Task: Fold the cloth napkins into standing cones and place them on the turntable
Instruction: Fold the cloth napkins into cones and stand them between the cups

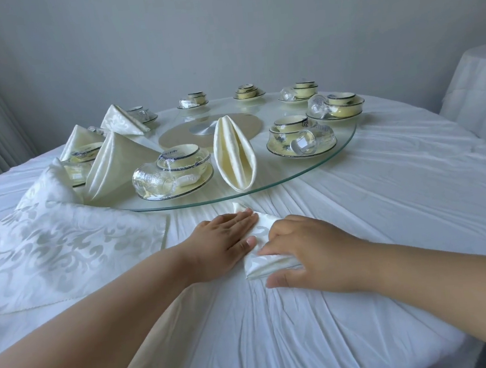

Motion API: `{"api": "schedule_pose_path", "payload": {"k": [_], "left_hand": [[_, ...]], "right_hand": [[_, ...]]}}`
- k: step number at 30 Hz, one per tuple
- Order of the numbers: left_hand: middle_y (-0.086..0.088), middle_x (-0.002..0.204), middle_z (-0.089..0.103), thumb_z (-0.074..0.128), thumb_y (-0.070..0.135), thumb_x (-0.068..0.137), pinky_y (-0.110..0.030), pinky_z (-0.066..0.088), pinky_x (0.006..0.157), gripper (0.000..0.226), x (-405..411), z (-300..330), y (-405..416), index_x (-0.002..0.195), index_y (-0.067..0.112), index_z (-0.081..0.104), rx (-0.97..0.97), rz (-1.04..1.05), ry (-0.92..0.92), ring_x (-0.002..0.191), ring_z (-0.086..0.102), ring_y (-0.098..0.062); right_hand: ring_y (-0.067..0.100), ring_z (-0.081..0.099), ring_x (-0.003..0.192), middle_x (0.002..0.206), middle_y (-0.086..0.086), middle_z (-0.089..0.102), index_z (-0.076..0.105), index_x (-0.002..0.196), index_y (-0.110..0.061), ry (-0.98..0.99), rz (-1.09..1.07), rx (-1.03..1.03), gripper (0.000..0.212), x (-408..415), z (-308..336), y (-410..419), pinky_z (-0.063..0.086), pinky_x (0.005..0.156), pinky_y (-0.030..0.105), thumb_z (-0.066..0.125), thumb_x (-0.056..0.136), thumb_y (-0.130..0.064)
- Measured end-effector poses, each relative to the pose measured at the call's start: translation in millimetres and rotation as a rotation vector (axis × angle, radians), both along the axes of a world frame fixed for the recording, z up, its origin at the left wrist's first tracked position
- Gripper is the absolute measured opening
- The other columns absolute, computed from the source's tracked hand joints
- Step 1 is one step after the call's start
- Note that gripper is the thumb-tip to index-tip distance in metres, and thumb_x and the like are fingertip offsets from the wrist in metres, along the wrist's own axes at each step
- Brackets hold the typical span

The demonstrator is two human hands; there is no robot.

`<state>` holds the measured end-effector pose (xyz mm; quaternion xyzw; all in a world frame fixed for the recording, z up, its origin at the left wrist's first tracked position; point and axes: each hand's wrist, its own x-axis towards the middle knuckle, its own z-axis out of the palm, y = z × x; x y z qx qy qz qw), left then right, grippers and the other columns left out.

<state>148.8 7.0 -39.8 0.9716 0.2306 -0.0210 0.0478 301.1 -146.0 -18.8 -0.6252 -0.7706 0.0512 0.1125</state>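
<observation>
We are pressing the half-folded napkin [264,248] flat on the desk [385,199], just in front of the turntable [309,177]. If we ease pressure unevenly, the slippery folds may spring apart. Our left hand [226,238] lies flat, fingers straight, on the napkin's left side; our right hand [307,251] curls its grip over the right edge, pinching it.

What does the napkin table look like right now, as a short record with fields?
left hand: left hand flat, pressing the napkin being folded
right hand: right hand fingers curled over the same napkin
work surface: white tablecloth
turntable: glass turntable holding dish sets
finished napkins: several standing folds at the left, one standing napkin near the front edge
waiting: flat patterned napkins at the left
</observation>
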Motion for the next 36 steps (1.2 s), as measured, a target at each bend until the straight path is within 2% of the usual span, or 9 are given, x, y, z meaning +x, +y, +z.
{"api": "schedule_pose_path", "payload": {"k": [3, 12, 17, 19, 21, 25, 28, 32, 36], "left_hand": [[0.017, 0.159, 0.002, -0.012, 0.070, 0.065, -0.031, 0.015, 0.115, 0.095, 0, 1, 0, 0.152, 0.033, 0.004, -0.003, -0.003, 0.012, 0.145, 0.005, -0.004], [0.019, 0.159, 0.006, 0.006, 0.054, 0.094, -0.033, 0.014, 0.116, 0.060, 0, 7, 1, 0.152, 0.035, 0.009, -0.056, 0.002, 0.038, 0.145, 0.006, -0.002], [0.022, 0.154, 0.021, 0.012, 0.053, 0.098, -0.027, 0.010, 0.118, 0.054, -1, 12, 0, 0.148, 0.038, 0.023, -0.281, 0.059, -0.101, 0.143, 0.014, 0.000], [0.022, 0.149, 0.034, 0.027, 0.047, 0.098, -0.021, 0.020, 0.115, 0.049, -4, 16, 1, 0.146, 0.037, 0.033, -0.578, 0.042, -0.316, 0.138, 0.027, 0.004], [0.019, 0.143, 0.044, 0.041, 0.014, 0.076, -0.009, 0.032, 0.103, 0.068, -10, 22, 2, 0.143, 0.027, 0.040, -0.705, 0.021, -0.451, 0.132, 0.036, 0.008], [0.017, 0.138, 0.050, 0.060, 0.008, 0.067, -0.006, 0.024, 0.106, 0.068, -12, 28, 4, 0.132, 0.026, 0.054, -0.459, -0.116, -0.421, 0.130, 0.035, 0.013], [0.013, 0.111, 0.067, 0.069, 0.032, 0.083, -0.013, 0.042, 0.092, 0.030, -1, 23, 2, 0.109, 0.017, 0.070, -0.332, -0.126, -0.477, 0.104, 0.057, 0.009], [-0.013, 0.071, 0.056, 0.053, 0.052, 0.083, -0.033, 0.041, 0.063, 0.052, 12, 23, -4, 0.079, 0.001, 0.061, -0.306, -0.054, -0.685, 0.064, 0.044, -0.009], [0.010, 0.054, 0.037, 0.063, 0.027, 0.089, -0.017, 0.026, 0.049, 0.037, 16, 40, -13, 0.060, 0.010, 0.048, -0.406, -0.050, -0.735, 0.052, 0.030, -0.002]], "right_hand": [[0.005, 0.044, 0.097, 0.108, -0.012, 0.055, 0.058, 0.121, -0.034, 0.023, 0.008, 0.115, 0.047, 4, -10, 4, 0.039, 0.083, 0.023, 0.064, 0.080, -0.057], [0.006, 0.050, 0.076, 0.081, -0.014, 0.060, 0.071, 0.091, -0.031, -0.023, 0.095, 0.377, 0.037, 8, -28, 8, 0.042, 0.063, 0.020, 0.052, 0.078, -0.060], [0.012, 0.054, 0.064, 0.069, -0.010, 0.055, 0.065, 0.071, -0.027, -0.168, 0.024, 0.513, 0.028, 1, -31, 14, 0.041, 0.051, 0.023, 0.050, 0.085, -0.046], [0.013, 0.057, 0.069, 0.072, -0.009, 0.056, 0.064, 0.074, -0.025, -0.054, -0.057, 0.470, 0.026, 0, -26, 15, 0.042, 0.053, 0.025, 0.052, 0.087, -0.043], [0.014, 0.057, 0.077, 0.078, -0.010, 0.055, 0.066, 0.085, -0.022, 0.105, -0.173, 0.366, 0.023, 6, -20, 16, 0.043, 0.062, 0.029, 0.055, 0.092, -0.041], [0.007, 0.054, 0.075, 0.075, -0.014, 0.053, 0.066, 0.084, -0.019, 0.383, -0.231, 0.330, 0.020, 15, -14, 17, 0.043, 0.068, 0.031, 0.059, 0.091, -0.036], [0.005, 0.047, 0.063, 0.066, -0.009, 0.054, 0.065, 0.076, -0.011, 0.585, -0.273, 0.371, 0.030, 19, -7, 20, 0.039, 0.061, 0.031, 0.060, 0.089, -0.038], [0.005, 0.047, 0.062, 0.066, -0.011, 0.055, 0.064, 0.086, -0.018, 0.818, -0.253, 0.344, 0.030, 23, 8, 13, 0.038, 0.061, 0.029, 0.062, 0.086, -0.048], [0.012, 0.043, 0.059, 0.064, -0.005, 0.049, 0.054, 0.077, -0.017, 0.503, -0.342, 0.342, 0.053, 24, 20, 6, 0.035, 0.056, 0.033, 0.062, 0.068, -0.068]]}}
